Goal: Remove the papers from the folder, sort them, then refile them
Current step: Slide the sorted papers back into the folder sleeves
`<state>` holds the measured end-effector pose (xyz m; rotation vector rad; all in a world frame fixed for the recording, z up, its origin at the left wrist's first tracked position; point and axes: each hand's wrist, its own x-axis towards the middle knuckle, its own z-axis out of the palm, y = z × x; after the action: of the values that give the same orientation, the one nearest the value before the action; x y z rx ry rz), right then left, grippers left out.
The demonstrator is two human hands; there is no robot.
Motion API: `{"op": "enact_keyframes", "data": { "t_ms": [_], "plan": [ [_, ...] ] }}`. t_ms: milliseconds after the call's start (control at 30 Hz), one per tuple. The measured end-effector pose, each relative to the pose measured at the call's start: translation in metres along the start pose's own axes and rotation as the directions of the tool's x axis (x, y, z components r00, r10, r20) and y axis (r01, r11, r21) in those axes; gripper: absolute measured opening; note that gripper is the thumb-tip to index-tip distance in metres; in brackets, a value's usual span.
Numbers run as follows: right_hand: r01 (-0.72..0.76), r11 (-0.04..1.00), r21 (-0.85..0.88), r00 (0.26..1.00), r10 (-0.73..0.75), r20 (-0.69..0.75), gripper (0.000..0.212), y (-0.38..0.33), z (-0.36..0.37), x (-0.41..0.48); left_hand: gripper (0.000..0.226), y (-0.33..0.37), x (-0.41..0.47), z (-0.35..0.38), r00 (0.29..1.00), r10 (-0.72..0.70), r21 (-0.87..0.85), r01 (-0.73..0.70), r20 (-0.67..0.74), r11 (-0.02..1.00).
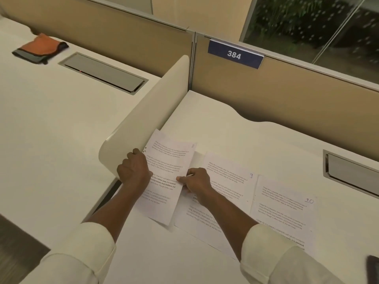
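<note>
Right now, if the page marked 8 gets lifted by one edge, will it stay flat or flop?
It would probably flop: the page marked 8 looks like one thin sheet, visibly curving between the left hand and right hand. It is likely very light, since a mere pinch holds it. It may slide easily over the smooth desk.

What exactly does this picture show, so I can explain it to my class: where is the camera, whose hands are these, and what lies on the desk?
There is no machine here. A person wears one wide-angle camera on the head, looking forward and down, so you see their own two arms in pale sleeves. On the white desk lie printed sheets with handwritten numbers: the sheet marked 9 and the sheet marked 10, side by side. The left hand and right hand hold the sheet marked 8 by its side edges, next to a pale divider. Behind is a sign reading 384. An orange cloth lies on the neighbouring desk. No folder is in view.
</note>
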<state>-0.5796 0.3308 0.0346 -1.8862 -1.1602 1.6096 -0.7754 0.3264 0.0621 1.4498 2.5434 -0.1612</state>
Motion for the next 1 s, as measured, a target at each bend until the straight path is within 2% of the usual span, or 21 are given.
{"op": "enact_keyframes", "data": {
  "t_ms": [67,133,200,267,367,467,633,733,867,1000],
  "plan": [
    [0.021,0.999,-0.035,1.000,-0.021,0.004,0.012,0.000,0.002,-0.003,0.043,0.000,-0.002,0.000,0.997,0.006,0.004,-0.006,-0.082,1.000],
    [0.032,0.999,-0.017,0.999,-0.032,0.013,0.009,0.002,0.001,-0.007,0.021,-0.002,-0.005,-0.001,0.995,0.012,-0.038,-0.016,-0.099,0.999],
    [0.049,0.999,0.004,0.998,-0.049,0.028,0.007,0.004,-0.003,-0.012,0.005,-0.003,-0.011,-0.005,0.995,-0.016,-0.157,0.000,-0.100,0.988],
    [0.065,0.997,0.032,0.998,-0.066,0.025,0.007,0.006,-0.010,-0.022,0.007,-0.002,-0.022,-0.014,0.994,-0.030,-0.250,0.003,-0.103,0.968],
    [0.094,0.993,0.074,0.996,-0.094,-0.009,0.007,0.012,-0.027,-0.046,0.009,0.004,-0.049,-0.036,0.999,-0.007,-0.291,-0.009,-0.053,0.957],
    [0.131,0.981,0.141,0.991,-0.126,-0.045,0.010,0.023,-0.051,-0.078,0.007,0.008,-0.077,-0.055,0.995,0.025,-0.361,-0.058,-0.096,0.931],
    [0.139,0.966,0.217,0.987,-0.117,-0.109,0.017,0.061,-0.099,-0.143,0.012,0.017,-0.121,-0.059,0.973,0.205,-0.498,-0.230,-0.105,0.836],
    [0.113,0.957,0.268,0.980,-0.063,-0.188,0.015,0.097,-0.132,-0.180,0.010,0.035,-0.155,-0.051,0.944,0.329,-0.584,-0.281,-0.026,0.761],
    [0.069,0.914,0.399,0.953,0.057,-0.297,0.016,0.150,-0.177,-0.232,0.011,0.070,-0.206,-0.030,0.876,0.468,-0.700,-0.260,0.119,0.665],
    [0.084,0.872,0.482,0.911,0.130,-0.392,0.021,0.196,-0.217,-0.278,0.016,0.107,-0.257,-0.011,0.786,0.568,-0.737,-0.230,0.244,0.636]
  ]
}}
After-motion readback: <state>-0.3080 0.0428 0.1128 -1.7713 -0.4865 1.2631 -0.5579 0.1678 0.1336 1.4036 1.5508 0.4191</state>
